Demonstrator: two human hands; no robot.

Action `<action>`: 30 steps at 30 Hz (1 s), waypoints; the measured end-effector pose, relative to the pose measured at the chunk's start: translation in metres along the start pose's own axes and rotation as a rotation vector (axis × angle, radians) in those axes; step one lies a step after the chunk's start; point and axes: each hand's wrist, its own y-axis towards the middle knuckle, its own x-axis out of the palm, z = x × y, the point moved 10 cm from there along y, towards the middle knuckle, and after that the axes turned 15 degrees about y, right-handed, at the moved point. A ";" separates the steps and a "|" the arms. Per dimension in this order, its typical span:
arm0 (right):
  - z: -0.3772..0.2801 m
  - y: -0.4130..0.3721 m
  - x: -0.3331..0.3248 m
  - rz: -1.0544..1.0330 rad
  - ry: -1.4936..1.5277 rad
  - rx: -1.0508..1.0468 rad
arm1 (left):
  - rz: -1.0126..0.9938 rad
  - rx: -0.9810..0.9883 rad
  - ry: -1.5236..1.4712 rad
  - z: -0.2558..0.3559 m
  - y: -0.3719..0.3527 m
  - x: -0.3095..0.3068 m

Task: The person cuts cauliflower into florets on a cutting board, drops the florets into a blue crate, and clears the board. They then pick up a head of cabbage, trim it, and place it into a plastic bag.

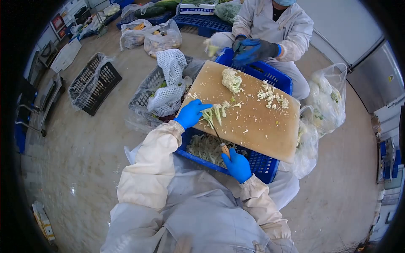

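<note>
My right hand (238, 166), in a blue glove, is closed around the wooden handle of a knife (225, 149). Its dark, narrow blade points up and left over the near edge of a tan cutting board (261, 130), among the stems of a cut cauliflower piece (216, 112). From the left, my gloved left hand (190, 114) grips that piece at the board's edge, index finger stretched along it. Farther back on the board lies a larger cauliflower chunk (231, 80). Small florets (272, 96) and crumbs are scattered to its right.
Blue crates (264, 163) stand beneath the board; the near one holds cauliflower trimmings (206, 148). At left is a bag-lined crate (141, 95) with white foam netting (171, 71). Bagged cauliflower (325, 99) stands right. Opposite sits a co-worker (270, 25) wearing dark gloves.
</note>
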 end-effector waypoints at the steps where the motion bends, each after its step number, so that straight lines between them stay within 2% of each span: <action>1: 0.000 0.000 0.000 0.008 -0.003 -0.008 | 0.005 0.011 0.005 0.001 0.000 0.000; 11: 0.003 0.017 0.003 -0.012 -0.043 -0.032 | 0.005 0.021 0.000 0.003 0.002 0.002; 13: 0.009 0.028 0.011 -0.030 -0.070 0.003 | -0.044 -0.018 0.055 0.000 0.002 0.007; 18: 0.013 -0.034 0.010 0.008 0.010 0.036 | -0.101 -0.015 0.059 -0.003 0.001 0.010; 20: 0.024 -0.062 0.001 -0.041 0.081 0.168 | -0.098 0.015 0.041 -0.003 0.001 0.010; 24: 0.031 -0.060 -0.019 0.063 0.223 0.155 | -0.069 -0.052 -0.181 -0.009 0.000 0.004; 27: 0.014 -0.030 -0.021 0.109 0.081 -0.004 | -0.134 -0.194 -0.472 -0.021 -0.010 0.006; 28: 0.013 -0.025 -0.020 0.108 0.087 -0.013 | -0.131 -0.196 -0.462 -0.025 -0.014 0.007; 30: 0.020 -0.018 -0.026 0.148 0.121 0.028 | 0.101 -0.217 -0.593 -0.041 -0.018 -0.005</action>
